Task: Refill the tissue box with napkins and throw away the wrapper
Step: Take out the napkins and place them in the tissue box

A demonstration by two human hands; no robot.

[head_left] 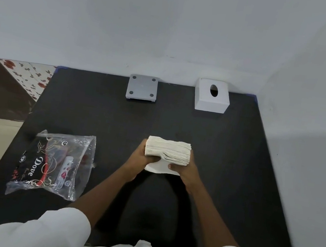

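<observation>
Left hand (145,156) and right hand (183,168) clasp the napkin stack (168,151) between them.

Most fingers of the left hand (143,156) and the right hand (185,170) are being hidden behind the thick stack of cream paper napkins (167,150) being held between them. The inside of the white square tissue box (211,102) is being kept dark behind its oval hole, so what is in it cannot be told. The small print on the clear plastic wrapper with black and red pictures (53,163) is being shown too small to read. Both white sleeves (38,231) are being cut off by the bottom edge. The near edge of the black table top (226,165) is being covered by the person's body.
</observation>
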